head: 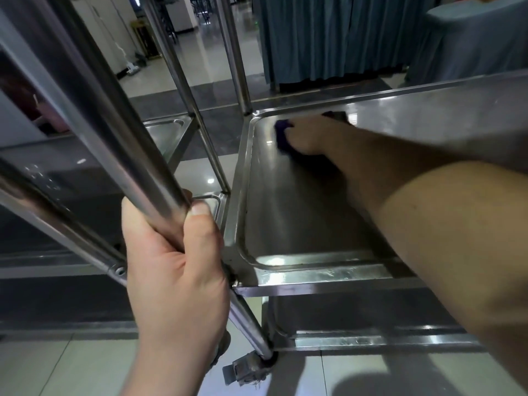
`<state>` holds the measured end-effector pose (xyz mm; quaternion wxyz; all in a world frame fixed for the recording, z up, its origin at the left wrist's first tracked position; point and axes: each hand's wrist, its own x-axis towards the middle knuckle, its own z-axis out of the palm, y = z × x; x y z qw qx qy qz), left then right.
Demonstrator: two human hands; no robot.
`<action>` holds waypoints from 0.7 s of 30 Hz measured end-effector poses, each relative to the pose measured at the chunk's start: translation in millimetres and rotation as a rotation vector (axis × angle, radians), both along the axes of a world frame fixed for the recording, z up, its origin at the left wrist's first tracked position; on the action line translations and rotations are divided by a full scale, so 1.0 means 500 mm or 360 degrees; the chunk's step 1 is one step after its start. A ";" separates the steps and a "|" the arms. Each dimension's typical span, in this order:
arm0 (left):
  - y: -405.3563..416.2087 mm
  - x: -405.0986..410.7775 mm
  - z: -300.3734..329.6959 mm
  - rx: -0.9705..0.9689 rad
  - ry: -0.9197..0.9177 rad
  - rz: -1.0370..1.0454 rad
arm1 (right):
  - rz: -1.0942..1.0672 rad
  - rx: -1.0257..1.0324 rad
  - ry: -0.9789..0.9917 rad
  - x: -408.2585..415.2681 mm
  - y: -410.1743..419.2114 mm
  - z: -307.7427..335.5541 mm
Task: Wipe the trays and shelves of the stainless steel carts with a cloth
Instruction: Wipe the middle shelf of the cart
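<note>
left hand (pixel 174 252) wrapped tight round the cart's upright post (pixel 160 192), right hand (pixel 310 137) reached way in under the upper shelf, pressing a purple cloth (pixel 281 132) onto the steel tray (pixel 285 212), near its far corner

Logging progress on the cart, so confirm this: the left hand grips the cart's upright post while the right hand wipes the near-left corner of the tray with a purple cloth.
Wrong on one point. The right hand presses the purple cloth into the far-left corner of the tray, not the near-left one, as the head view shows. The rest stands: the left hand grips the upright post.
</note>
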<state>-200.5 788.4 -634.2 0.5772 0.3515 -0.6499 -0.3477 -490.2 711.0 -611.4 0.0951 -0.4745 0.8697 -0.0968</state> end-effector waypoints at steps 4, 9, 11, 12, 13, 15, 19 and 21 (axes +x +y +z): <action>0.006 -0.004 0.006 0.0011 0.0021 0.0017 | 0.0591 -0.0148 -0.0175 0.131 -0.074 -0.012; 0.000 -0.004 0.003 0.0112 0.0036 0.0024 | 0.0777 -0.0050 0.0051 0.118 -0.097 -0.017; 0.003 0.000 0.002 0.0081 -0.0049 0.0040 | 0.0552 -0.0101 0.0005 0.064 -0.093 -0.016; 0.005 0.002 0.003 0.0069 -0.0059 0.0035 | 0.0455 -0.0095 0.0069 0.024 -0.091 -0.020; 0.005 0.004 0.002 0.0074 -0.0050 0.0035 | 0.0361 -0.0083 0.0120 -0.017 -0.084 -0.022; 0.007 0.005 0.001 0.0079 -0.0070 0.0024 | 0.0121 -0.0061 0.0150 -0.102 -0.058 -0.026; 0.010 0.002 0.003 0.0045 -0.0048 -0.0016 | -0.0519 -0.0032 0.0278 -0.256 0.052 -0.038; 0.007 0.002 0.007 0.0099 -0.0040 -0.0029 | -0.0677 -0.0047 0.0312 -0.296 0.081 -0.043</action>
